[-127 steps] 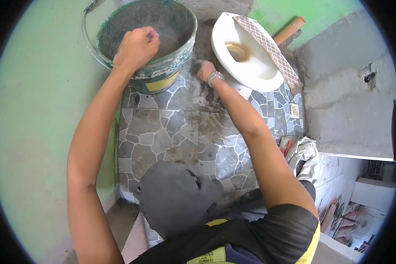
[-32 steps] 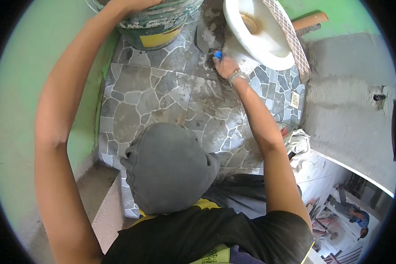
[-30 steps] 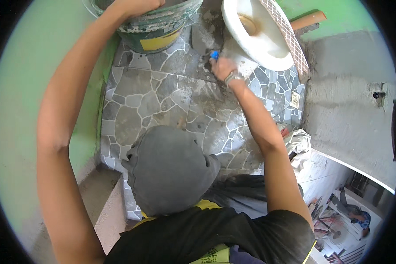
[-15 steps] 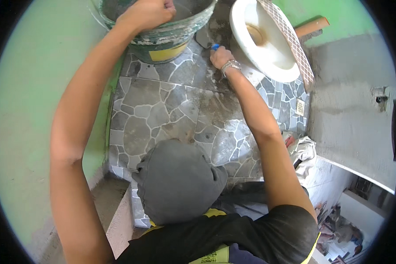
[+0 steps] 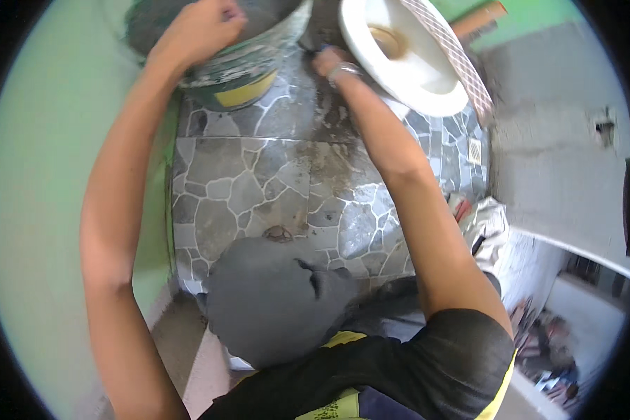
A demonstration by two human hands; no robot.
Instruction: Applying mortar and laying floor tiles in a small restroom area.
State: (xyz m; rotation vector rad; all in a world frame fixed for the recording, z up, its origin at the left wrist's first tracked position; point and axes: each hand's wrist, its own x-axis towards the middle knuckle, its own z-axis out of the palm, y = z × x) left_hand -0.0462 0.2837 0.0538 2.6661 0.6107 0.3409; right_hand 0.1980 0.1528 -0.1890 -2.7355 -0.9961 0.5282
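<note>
Bucket (image 5: 262, 61), grey inside, near white toilet (image 5: 427, 78)

No words or numbers are reading clearly. At the far left, a yellow label (image 5: 246, 91) is showing on the side of the green bucket (image 5: 259, 57), with any print on it blurring away. At the near edge, a yellow-green panel (image 5: 334, 404) on the black shirt (image 5: 385, 364) is carrying small dark marks, too fine to make out.

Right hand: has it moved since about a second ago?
Yes: judged against the white toilet pan, the right hand has moved farther forward and slightly left, toward the green bucket.
</note>
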